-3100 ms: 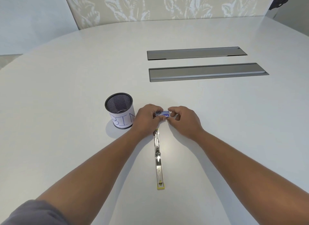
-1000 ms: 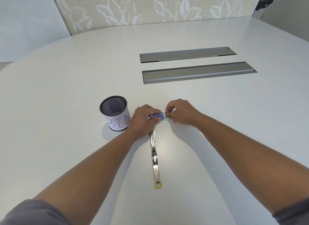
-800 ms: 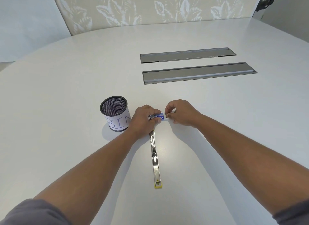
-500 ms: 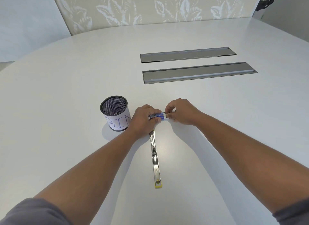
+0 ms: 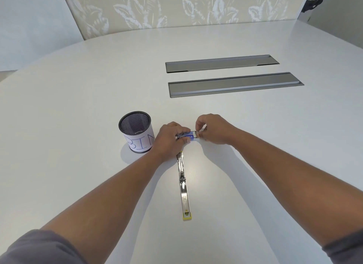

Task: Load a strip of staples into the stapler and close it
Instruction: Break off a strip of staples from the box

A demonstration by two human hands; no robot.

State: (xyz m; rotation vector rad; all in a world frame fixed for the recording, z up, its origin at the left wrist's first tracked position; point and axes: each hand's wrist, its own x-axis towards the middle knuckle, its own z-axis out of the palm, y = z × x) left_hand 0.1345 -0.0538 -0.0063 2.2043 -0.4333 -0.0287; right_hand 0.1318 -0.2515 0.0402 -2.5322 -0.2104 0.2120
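Nearest on the white table point(image 5: 68, 116), the opened stapler point(image 5: 183, 187) lies lengthwise between both forearms. Beyond it, the left hand point(image 5: 170, 139) grips a small blue staple box point(image 5: 187, 135) while the right hand point(image 5: 213, 129) pinches its right end.

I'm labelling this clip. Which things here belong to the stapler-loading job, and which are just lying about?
In the job: opened stapler; small blue staple box, held by left hand and right hand.
Lying about: mesh cup marked BIN; two grey table hatches.
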